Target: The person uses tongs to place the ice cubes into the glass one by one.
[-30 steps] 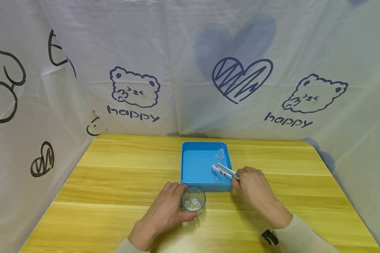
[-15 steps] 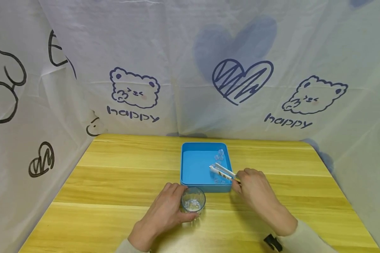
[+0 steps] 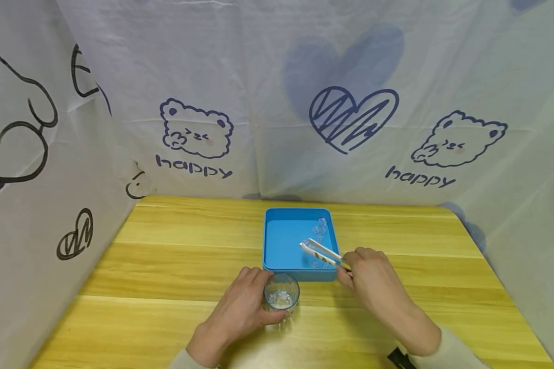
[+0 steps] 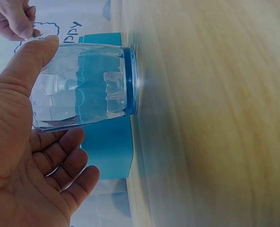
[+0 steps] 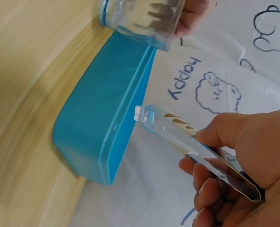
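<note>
A clear drinking glass [image 3: 281,297] with some clear cubes at its bottom stands on the table, in front of a blue box. My left hand [image 3: 240,305] holds it from the left, thumb and fingers about its sides. My right hand [image 3: 380,289] pinches a pair of tongs [image 3: 320,252] with white tips and metal arms. In the right wrist view a clear ice-like cube [image 5: 143,114] sits between the tong tips, raised near the box rim. Several more clear cubes [image 3: 322,225] lie along the right side inside the box.
The blue box [image 3: 300,275] touches or nearly touches the glass at its front edge. A wood-grain table [image 3: 175,246] lies beneath everything. Printed white cloth [image 3: 277,169] hangs behind the table and at both sides.
The tongs, with the cube at their tips, have moved left and a little up over the box. My left hand and the glass have stayed in place.
</note>
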Demonstrator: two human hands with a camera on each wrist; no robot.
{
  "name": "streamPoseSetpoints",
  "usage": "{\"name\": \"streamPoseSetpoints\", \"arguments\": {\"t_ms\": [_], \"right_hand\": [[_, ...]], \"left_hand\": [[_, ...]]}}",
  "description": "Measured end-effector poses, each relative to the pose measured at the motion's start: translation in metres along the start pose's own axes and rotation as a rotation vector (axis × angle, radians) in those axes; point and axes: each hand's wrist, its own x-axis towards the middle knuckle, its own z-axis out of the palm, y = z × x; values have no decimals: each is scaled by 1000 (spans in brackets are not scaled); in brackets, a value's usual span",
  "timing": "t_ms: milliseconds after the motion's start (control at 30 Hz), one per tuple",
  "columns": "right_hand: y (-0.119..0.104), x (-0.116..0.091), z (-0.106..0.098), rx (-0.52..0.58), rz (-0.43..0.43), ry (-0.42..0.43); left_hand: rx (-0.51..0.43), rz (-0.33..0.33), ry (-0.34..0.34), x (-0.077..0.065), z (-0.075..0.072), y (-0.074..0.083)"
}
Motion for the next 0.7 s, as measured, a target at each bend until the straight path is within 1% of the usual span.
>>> {"name": "streamPoseSetpoints", "arguments": {"t_ms": [233,433,567,700], "right_hand": [[-12,-3,-12,-2,-31,26],[-22,-10,-24,21,-87,91],[-29,-16,-30,51,-93,91],[-33,-22,-32,72,-107,83]], "left_hand": [[-1,1,1,0,1,0],[-4,4,2,-1,1,0],[-7,3,4,-1,1,0],[-7,7,9,0,1,0]]}}
